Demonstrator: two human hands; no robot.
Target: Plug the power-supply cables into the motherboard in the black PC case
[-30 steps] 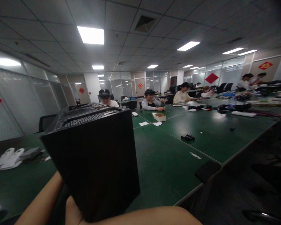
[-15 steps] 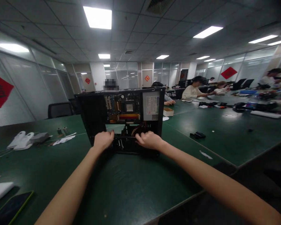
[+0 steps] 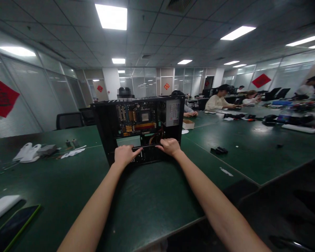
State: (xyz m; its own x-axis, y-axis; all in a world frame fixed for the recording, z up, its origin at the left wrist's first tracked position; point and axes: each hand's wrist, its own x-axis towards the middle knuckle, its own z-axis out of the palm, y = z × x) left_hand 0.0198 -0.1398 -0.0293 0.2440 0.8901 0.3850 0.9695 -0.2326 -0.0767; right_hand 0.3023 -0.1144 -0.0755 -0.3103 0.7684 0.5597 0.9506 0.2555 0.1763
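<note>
An open black computer case (image 3: 102, 127) stands on the green table (image 3: 152, 196), its inside facing me. A motherboard (image 3: 144, 116), a silver power supply (image 3: 172, 112) and coloured cables (image 3: 154, 138) show in it. Across its lower part runs a dark crossbar. My left hand (image 3: 124, 154) is wrapped over the bar at the left, thumb pointing right. My right hand (image 3: 170, 146) grips the same bar farther right, thumb pointing left, close to the cables. The fingertips of both hands are hidden behind the bar.
At the left lie a phone (image 3: 14, 225), a white box (image 3: 4, 208), a white plastic bag (image 3: 28, 152) and a grey block (image 3: 47, 149). Black parts (image 3: 219, 150) and a paper scrap (image 3: 226, 171) are at right. A small box (image 3: 188, 124) stands behind. People sit farther back.
The case has turned slightly and its lower edge sits a little farther back. Both hands have shifted with it, nudging right and keeping hold of the bar.
</note>
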